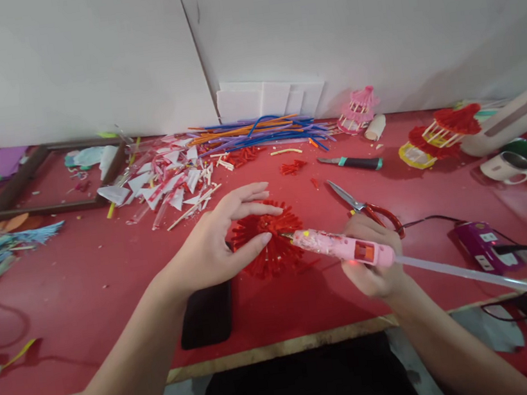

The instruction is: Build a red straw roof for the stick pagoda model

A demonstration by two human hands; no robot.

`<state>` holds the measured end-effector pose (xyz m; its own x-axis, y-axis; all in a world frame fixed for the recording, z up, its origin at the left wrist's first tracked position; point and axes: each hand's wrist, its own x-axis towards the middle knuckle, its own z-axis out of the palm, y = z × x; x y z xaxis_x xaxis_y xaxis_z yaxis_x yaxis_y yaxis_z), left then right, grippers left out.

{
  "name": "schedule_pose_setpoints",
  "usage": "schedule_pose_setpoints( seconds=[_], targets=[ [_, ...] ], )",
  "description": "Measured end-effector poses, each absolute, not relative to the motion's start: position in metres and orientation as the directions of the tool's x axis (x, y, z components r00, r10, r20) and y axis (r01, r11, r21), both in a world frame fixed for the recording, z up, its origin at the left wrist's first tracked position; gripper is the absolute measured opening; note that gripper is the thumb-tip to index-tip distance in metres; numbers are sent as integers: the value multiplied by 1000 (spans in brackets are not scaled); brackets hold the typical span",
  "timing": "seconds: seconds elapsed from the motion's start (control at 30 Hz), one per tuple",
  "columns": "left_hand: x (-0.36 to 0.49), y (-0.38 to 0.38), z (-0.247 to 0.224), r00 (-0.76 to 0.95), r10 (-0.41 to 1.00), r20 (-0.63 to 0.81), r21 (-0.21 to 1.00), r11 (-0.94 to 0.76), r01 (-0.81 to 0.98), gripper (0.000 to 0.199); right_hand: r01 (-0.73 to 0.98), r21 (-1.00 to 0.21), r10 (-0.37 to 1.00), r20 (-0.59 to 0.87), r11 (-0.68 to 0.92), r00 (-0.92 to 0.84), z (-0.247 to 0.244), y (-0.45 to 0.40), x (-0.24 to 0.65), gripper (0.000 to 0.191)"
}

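A round, fringed red piece (274,257), apparently made of fuzzy pipe cleaners fanned out from the middle, lies on the red table. My left hand (223,238) reaches over its left side, thumb and fingers stretched out and apart; whether the fingertips touch it I cannot tell. My right hand (375,251) is closed around a pink hot glue gun (330,245), whose nozzle points left at the middle of the red piece. A long translucent glue stick (473,279) sticks out of the gun's back end. Under my left wrist lies a black phone (206,318).
Scissors (345,194) and a utility knife (351,163) lie beyond my right hand. Pipe cleaners (260,134) and plastic scraps (168,177) are heaped at the back. Rightward stand a red-and-yellow lantern-like craft (440,135), a mug (503,167) and a purple power box (486,247) with cords.
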<state>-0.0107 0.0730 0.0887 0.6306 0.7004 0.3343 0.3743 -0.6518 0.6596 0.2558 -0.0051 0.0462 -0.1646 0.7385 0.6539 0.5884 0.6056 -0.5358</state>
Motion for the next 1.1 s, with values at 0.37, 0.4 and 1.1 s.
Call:
schedule_pose_setpoints(
  seconds=[0.37,0.4,1.1],
  targets=[
    [-12,74,88,642,682,352,659,-667,348,51,611,-495,718,672,618,-182,40,-12,260,20],
    [-12,74,88,645,680,349,663,-666,342,52,609,-494,716,673,621,-184,39,-13,260,20],
    [-14,75,87,661,687,301,685,-638,351,55,625,-521,775,588,581,-231,27,-18,283,18]
  ],
)
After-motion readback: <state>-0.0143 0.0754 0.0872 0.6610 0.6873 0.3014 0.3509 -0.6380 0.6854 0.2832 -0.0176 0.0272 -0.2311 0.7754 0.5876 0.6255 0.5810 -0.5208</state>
